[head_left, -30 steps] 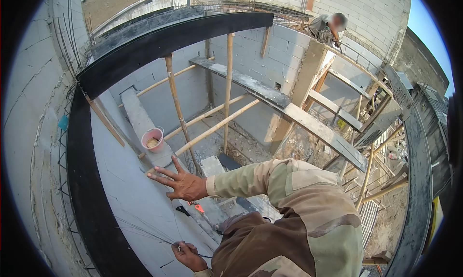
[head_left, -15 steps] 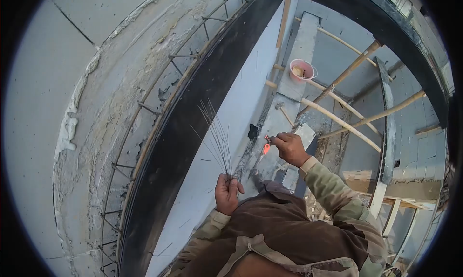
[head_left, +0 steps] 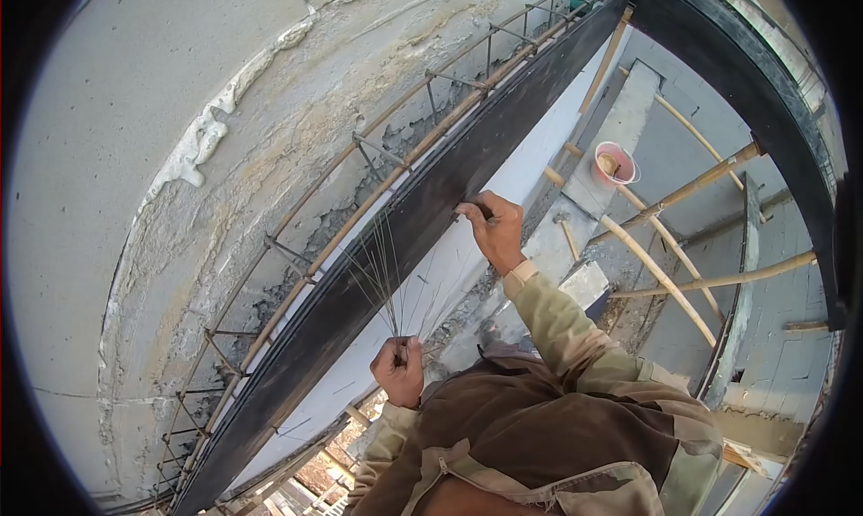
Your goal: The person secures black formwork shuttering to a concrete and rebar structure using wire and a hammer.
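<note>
Left hand (head_left: 398, 369) fisted round thin grey tie wires (head_left: 382, 273); right hand (head_left: 493, 229) fingers curled onto black formwork board (head_left: 422, 219). Tying stage; next needs one wire drawn out.

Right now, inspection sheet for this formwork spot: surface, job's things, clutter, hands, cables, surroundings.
Surface: long black formwork board on edge, beside a rough grey concrete wall; pale panel on its other side.
Job's things: bundle of thin grey tie wires, fanned upward; rusty rebar cage between board and wall.
Clutter: pink plastic bucket on a grey ledge below.
Hands: left hand fisted round the wire bundle's base; right hand with fingers on the board's face, whether it holds anything cannot be told.
Cables: nothing seen.
Surroundings: bamboo scaffold poles, grey block walls, open drop below.
</note>
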